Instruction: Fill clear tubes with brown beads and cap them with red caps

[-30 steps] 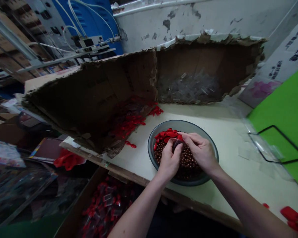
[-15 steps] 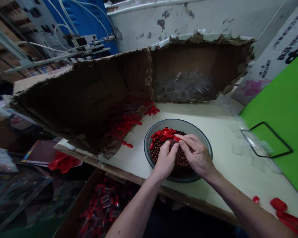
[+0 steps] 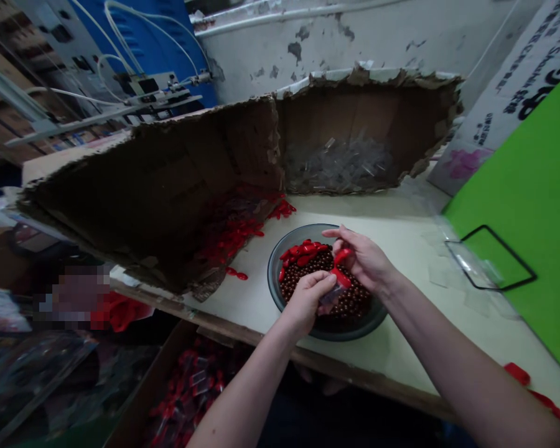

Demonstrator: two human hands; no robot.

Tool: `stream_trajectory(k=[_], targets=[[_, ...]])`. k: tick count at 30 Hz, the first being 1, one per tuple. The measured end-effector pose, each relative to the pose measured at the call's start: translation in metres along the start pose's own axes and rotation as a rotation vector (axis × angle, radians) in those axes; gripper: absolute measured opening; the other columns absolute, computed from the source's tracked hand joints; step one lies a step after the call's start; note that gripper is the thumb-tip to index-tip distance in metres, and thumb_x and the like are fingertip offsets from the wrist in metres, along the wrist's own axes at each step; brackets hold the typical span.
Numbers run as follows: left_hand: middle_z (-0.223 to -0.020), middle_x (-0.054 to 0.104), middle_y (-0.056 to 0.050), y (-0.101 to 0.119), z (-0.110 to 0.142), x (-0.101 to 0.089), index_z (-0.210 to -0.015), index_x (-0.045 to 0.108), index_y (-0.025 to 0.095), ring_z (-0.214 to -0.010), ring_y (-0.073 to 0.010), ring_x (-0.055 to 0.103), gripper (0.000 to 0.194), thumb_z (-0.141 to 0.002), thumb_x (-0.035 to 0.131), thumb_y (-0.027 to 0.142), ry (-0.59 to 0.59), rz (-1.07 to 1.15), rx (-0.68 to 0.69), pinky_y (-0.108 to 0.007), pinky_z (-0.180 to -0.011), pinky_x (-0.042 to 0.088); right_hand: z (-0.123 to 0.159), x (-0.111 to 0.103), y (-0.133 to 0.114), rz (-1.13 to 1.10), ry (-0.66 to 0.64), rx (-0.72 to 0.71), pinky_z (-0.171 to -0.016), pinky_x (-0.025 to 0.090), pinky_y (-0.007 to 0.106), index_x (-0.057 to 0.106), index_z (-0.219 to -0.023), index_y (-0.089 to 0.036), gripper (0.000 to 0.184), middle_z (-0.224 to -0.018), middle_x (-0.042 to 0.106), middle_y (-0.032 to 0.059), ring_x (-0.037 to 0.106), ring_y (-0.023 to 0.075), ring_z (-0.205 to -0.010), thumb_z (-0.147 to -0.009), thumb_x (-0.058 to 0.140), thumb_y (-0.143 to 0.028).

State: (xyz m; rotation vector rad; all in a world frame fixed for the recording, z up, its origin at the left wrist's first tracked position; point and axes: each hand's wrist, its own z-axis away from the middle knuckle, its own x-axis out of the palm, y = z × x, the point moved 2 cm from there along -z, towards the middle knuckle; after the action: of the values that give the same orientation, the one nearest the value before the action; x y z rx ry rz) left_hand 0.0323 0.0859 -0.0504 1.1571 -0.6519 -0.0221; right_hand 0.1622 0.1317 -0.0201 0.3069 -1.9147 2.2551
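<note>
In my left hand (image 3: 310, 297), thumb and fingers pinch a small clear plastic container (image 3: 330, 297) topped with a red flip cap (image 3: 340, 277). The cap's flap stands up, away from its base. My right hand (image 3: 366, 258) is beside the flap, index finger stretched out and the other fingers loosely curled; contact with the flap is hard to make out. Both hands are over a grey basin (image 3: 275, 283) of small shiny brown balls (image 3: 308, 274). Several red caps (image 3: 303, 251) lie on the balls toward the basin's far left.
A torn cardboard box (image 3: 177, 143) on the left spills red caps onto the white table (image 3: 256, 305). Another cardboard compartment (image 3: 401, 106) behind holds clear plastic pieces (image 3: 350, 162). A black wire frame (image 3: 518, 283) is by the green panel (image 3: 532, 205). Red-capped containers (image 3: 191, 392) fill a box below.
My right hand has drawn back from the cap and its fingers have spread. The red flap now stands open. My left hand keeps the container, and the view has shifted slightly.
</note>
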Motion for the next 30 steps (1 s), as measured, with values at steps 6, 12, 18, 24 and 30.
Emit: stream_trajectory(k=[6, 12, 18, 24, 30], targets=[[-0.052, 0.044, 0.004, -0.001, -0.004, -0.003, -0.067, 0.053, 0.016, -0.042, -0.0055, 0.033, 0.043, -0.076, 0.061, 0.057, 0.129, -0.068, 0.047, -0.02, -0.039, 0.018, 0.008, 0.007, 0.004, 0.226, -0.102, -0.119, -0.058, 0.044, 0.022, 0.069, -0.091, -0.017, 0.035, -0.06, 0.059, -0.0026, 0.053, 0.0117, -0.057, -0.084, 0.057, -0.049], [-0.053, 0.033, 0.003, 0.007, -0.003, 0.002, -0.052, 0.037, 0.017, -0.051, -0.0072, 0.025, 0.056, -0.083, 0.046, 0.063, 0.348, -0.392, 0.301, -0.024, -0.049, 0.019, 0.011, 0.013, -0.002, 0.718, -0.025, -0.374, -0.085, 0.044, 0.028, 0.071, -0.085, -0.021, 0.038, -0.092, 0.073, 0.0032, 0.065, 0.0203, -0.094, -0.094, 0.042, -0.044], [-0.054, 0.029, 0.002, 0.012, 0.005, 0.007, -0.053, 0.037, 0.017, -0.053, -0.0088, 0.024, 0.051, -0.089, 0.041, 0.053, 0.365, -0.634, 0.306, -0.026, -0.051, 0.019, 0.027, 0.011, 0.005, 0.743, 0.015, -0.401, -0.074, 0.044, 0.027, 0.069, -0.076, -0.022, 0.049, -0.076, 0.071, 0.0024, 0.064, 0.0179, -0.072, -0.097, 0.033, -0.046], [-0.054, 0.035, 0.002, 0.013, 0.025, -0.002, -0.054, 0.039, 0.018, -0.053, -0.0102, 0.028, 0.05, -0.087, 0.042, 0.055, 0.264, -0.653, 0.191, -0.025, -0.05, 0.021, 0.038, -0.006, 0.021, 0.566, -0.023, -0.259, -0.059, 0.044, 0.025, 0.07, -0.087, -0.021, 0.056, -0.056, 0.057, -0.001, 0.055, 0.0142, -0.055, -0.097, 0.026, -0.054], [-0.057, 0.055, -0.001, 0.023, 0.126, -0.135, -0.061, 0.057, 0.02, -0.06, -0.0197, 0.049, 0.04, -0.078, 0.051, 0.056, 1.032, -0.921, 0.089, -0.027, -0.056, 0.036, 0.032, -0.173, 0.025, 1.092, 0.783, -0.02, -0.068, 0.048, 0.035, 0.069, -0.102, -0.019, 0.048, -0.084, 0.068, 0.0096, 0.063, 0.023, -0.074, -0.089, 0.04, -0.055]])
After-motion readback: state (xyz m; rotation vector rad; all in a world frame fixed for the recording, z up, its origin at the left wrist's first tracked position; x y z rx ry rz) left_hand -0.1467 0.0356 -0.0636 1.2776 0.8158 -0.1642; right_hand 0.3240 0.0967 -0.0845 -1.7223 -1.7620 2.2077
